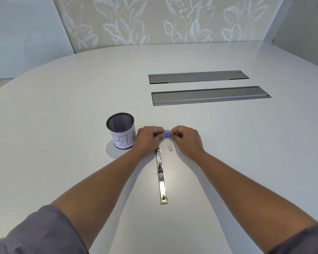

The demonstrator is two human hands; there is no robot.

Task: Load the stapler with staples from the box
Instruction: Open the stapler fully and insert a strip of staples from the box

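Left of centre frame: black wire-mesh cylindrical pen pot (120, 129) wrapped in a white paper label hand-lettered "BIN", standing upright on the pale grey oval table (62, 99); not part of the job as far as can be judged. Just right of it, centre frame: left hand (148, 136), fingers curled and pinching the left end of the small blue cardboard staple box (166, 134), which is held just above the table. Right hand (186, 139) pinches the box's right end, thumb and forefinger together on it, other fingers tucked. Whether the box is being slid open or shut cannot be told. Below the hands, centre to lower centre: long chrome stapler with a yellow end (160, 177), swung fully open and lying flat, far end touching or tucked under the left wrist, channel facing up. Just right of its far end, apart from it: short silvery strip of staples (170, 147), loose on the table. Handling judgement: box light, thin card, crushes easily, so hold it by the ends as now. Strip light, stiff but brittle along its glue line, slippery; best pinched by its long sides and lowered legs-down into the channel. Stapler heavy, rigid, likely stays put. Upper right: two recessed grey metal cable flaps (209, 94).
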